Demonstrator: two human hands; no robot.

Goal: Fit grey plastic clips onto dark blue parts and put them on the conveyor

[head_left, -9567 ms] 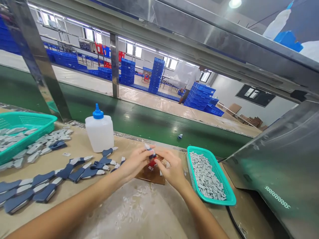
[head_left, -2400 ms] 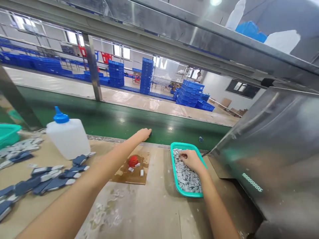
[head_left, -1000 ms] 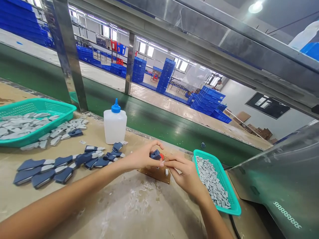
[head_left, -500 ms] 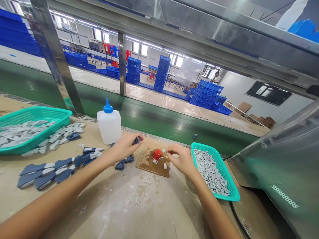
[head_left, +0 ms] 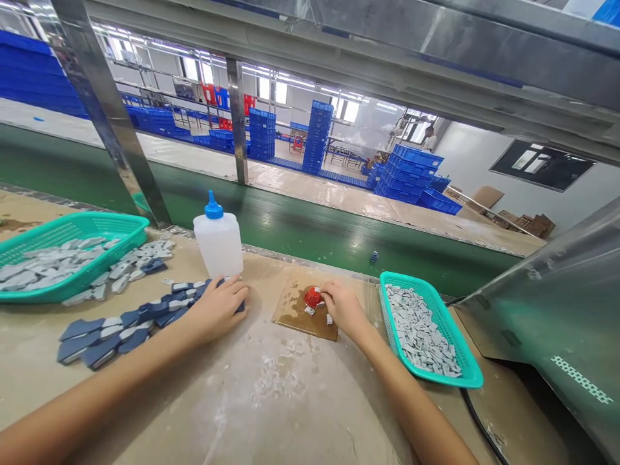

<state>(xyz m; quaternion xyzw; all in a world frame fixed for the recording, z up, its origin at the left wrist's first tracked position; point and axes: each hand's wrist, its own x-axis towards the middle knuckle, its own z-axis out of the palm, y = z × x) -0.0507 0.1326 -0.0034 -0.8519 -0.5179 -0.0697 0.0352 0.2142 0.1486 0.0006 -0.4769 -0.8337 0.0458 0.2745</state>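
Note:
My left hand (head_left: 220, 305) lies curled over dark blue pieces beside the bottle, and its fingers hide most of them. More dark blue pieces with white parts (head_left: 99, 339) lie in rows to its left. Over a wet brown board (head_left: 295, 323), my right hand (head_left: 343, 309) is closed in a pinch. A small white piece (head_left: 317, 290) shows at its fingertips, against a red dome (head_left: 312, 298). Other small white pieces (head_left: 329, 319) lie on the board around the dome.
A white bottle with a blue nozzle (head_left: 219, 245) stands behind my left hand. Green baskets of white pieces stand at left (head_left: 111, 226) and right (head_left: 472, 374). A green belt (head_left: 290, 236) runs behind the table; a metal post (head_left: 111, 123) rises at left.
My left hand has moved left and down onto the dark blue pieces, which have shifted left with it. My right hand has come closer to the red dome. The view has shifted slightly.

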